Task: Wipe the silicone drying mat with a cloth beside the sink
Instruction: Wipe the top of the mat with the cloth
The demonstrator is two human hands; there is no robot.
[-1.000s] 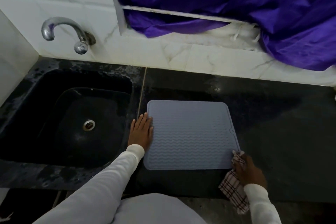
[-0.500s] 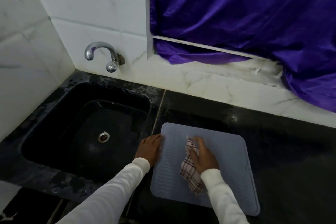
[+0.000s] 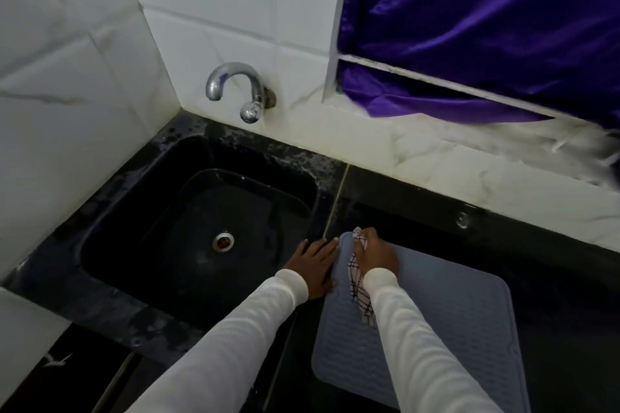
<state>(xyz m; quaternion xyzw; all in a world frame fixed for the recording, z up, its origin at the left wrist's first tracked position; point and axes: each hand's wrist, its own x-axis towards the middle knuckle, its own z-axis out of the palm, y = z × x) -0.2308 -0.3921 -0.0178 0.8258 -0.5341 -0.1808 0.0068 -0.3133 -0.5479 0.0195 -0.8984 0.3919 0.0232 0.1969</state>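
Left hand (image 3: 317, 265) flat along sink-side edge of drying mat (image 3: 453, 318), probably to stop sliding, right hand (image 3: 375, 253) bunched round checked cloth (image 3: 359, 282) at far corner, hands nearly touching.

grey wave-ribbed mat (image 3: 453, 318); white cloth (image 3: 358, 282), dark checks; black sink (image 3: 110, 231); purple curtain (image 3: 486, 20)

Black counter (image 3: 553, 278) (sink-side) carries the grey ridged mat (image 3: 463, 322).

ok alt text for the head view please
A person's right hand presses a checked cloth onto the far left corner of a grey mat, while the left hand lies flat at the mat's left edge, beside a black sink.
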